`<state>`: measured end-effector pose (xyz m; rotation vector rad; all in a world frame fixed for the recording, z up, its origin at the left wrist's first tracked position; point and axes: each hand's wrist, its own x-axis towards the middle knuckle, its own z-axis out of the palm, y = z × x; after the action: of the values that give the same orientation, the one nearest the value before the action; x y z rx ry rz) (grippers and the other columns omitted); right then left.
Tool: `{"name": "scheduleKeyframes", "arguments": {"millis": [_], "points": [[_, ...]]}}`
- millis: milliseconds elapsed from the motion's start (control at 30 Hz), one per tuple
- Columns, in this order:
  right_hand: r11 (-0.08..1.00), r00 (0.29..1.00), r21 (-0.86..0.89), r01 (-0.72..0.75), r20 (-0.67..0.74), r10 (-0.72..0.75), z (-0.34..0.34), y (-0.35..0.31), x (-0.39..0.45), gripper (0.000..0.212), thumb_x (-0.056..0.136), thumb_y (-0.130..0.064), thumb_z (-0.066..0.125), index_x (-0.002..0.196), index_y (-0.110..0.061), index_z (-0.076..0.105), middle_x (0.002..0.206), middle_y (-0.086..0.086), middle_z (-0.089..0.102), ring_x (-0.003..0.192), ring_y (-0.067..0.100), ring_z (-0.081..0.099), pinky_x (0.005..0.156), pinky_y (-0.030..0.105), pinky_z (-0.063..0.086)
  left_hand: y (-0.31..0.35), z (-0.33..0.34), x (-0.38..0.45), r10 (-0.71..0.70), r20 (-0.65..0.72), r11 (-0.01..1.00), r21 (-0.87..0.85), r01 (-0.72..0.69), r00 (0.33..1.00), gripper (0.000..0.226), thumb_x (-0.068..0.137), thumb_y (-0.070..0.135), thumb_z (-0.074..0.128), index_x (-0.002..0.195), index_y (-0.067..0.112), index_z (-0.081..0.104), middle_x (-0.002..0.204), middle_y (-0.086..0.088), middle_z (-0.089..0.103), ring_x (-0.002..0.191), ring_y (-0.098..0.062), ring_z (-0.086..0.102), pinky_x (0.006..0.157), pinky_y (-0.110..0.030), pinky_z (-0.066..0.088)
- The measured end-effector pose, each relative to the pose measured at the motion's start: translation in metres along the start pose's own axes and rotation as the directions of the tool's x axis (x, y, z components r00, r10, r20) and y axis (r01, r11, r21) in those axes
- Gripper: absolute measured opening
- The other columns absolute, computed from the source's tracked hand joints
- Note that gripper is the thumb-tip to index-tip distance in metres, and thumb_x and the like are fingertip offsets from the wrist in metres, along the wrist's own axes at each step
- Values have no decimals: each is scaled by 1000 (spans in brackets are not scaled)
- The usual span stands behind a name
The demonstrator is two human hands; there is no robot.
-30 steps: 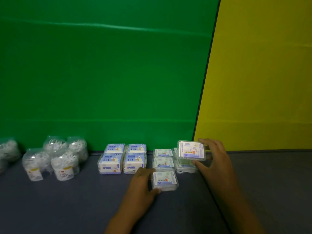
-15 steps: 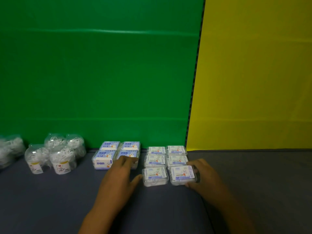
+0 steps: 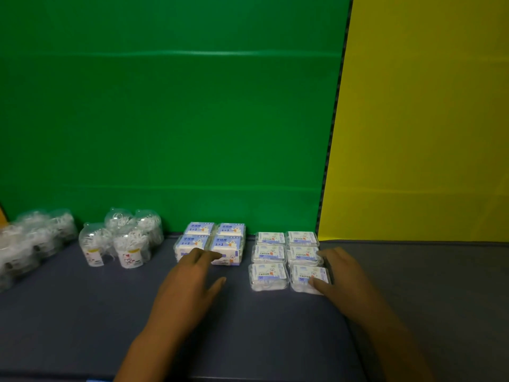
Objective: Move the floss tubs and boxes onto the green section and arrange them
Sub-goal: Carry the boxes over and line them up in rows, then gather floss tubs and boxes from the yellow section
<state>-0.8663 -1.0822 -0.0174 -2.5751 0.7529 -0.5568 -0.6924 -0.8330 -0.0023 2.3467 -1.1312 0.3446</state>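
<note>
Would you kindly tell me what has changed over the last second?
The right hand set its lifted small floss box down at the grid's near right corner. The left hand left the neighbouring box and reached the blue boxes. Tubs unchanged.

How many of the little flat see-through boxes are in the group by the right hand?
6, in two columns of three: back left, back right, middle left, middle right, front left, front right under the right hand.

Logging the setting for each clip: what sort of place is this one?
Probably a staged recording set, not a home or shop. A plain green backdrop meets a yellow backdrop behind a padded dark surface, where floss boxes and floss tubs lie in neat groups.
</note>
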Motion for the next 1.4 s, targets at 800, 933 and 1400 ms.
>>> {"name": "scheduleKeyframes", "arguments": {"millis": [800,933,1400], "points": [[879,878,-18,477,-37,-477,102,-350,-50,52,91,-63,42,132,-31,41,129,-10,48,119,13,46,91,28,42,-204,-220,-163,-216,-223,950,176,258,950,41,90,48,54,126,28,51,123,4,52,110,-18,54,80,-33,50],[823,828,102,558,-11,-560,144,-422,-64,58,90,-65,42,135,-30,40,132,-10,46,121,13,45,95,33,44,-254,-265,-221,-314,-275,894,236,380,909,45,89,51,53,127,28,50,120,5,52,108,-17,55,81,-34,51],[557,565,282,781,60,-823,245,-641,-104,59,89,-67,41,138,-34,36,135,-17,40,125,7,41,94,26,43,-363,-379,-364,-577,-444,678,206,705,685,45,88,57,50,127,35,45,124,14,47,113,-7,50,90,-28,48]]}}
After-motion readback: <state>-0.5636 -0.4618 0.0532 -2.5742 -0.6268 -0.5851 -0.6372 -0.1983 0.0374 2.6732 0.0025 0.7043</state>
